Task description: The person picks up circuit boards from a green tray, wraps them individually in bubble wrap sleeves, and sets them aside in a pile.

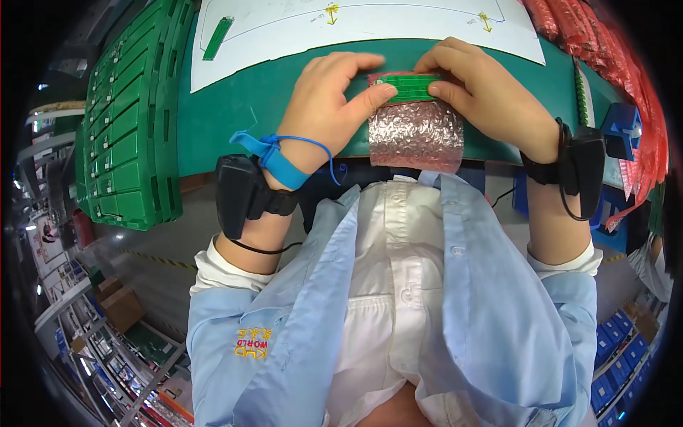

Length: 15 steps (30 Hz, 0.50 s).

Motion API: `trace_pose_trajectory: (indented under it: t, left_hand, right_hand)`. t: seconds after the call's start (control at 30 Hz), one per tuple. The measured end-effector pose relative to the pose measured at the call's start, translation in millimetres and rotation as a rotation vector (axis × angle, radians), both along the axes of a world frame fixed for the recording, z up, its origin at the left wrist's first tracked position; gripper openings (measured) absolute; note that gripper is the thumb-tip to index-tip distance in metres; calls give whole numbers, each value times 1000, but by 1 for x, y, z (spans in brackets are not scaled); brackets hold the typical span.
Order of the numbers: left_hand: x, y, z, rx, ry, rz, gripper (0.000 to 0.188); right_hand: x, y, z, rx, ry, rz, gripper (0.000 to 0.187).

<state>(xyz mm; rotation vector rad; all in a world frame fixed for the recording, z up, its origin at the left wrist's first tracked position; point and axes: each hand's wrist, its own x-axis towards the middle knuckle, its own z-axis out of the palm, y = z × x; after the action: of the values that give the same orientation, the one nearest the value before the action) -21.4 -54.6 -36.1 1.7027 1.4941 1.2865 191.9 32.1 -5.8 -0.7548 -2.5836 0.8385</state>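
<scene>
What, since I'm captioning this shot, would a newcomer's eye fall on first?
Probably the bright green board near the top middle, on shiny pinkish bubble wrap, with the thumb of the left hand at one end and that of the right hand at the other. After that, likely the green trays stacked at the left and the red plastic wrap heaped at the upper right.

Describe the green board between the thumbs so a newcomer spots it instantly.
Start at the green tabletop, just below the large white sheet in the view. Between the left hand and right hand lies pinkish bubble wrap, with the green board on its far end. Unlike the green strip on the sheet, it has a thumb at each end.
</scene>
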Motion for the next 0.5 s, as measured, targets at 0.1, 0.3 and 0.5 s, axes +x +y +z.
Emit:
trace_pose_trajectory:
  t: [0.1, 0.3, 0.5]
  left_hand:
    - [-6, -7, 1, -50, 409, -50, 34]
    - [-21, -14, 0, -102, 184, -78, 40]
    - [-32, -28, 18, -47, 479, 59, 59]
  right_hand:
    - [-8, -5, 5, -119, -42, -23, 20]
    - [-26, -14, 4, -11, -21, 47, 16]
    - [-38, -32, 6, 280, 8, -75, 16]
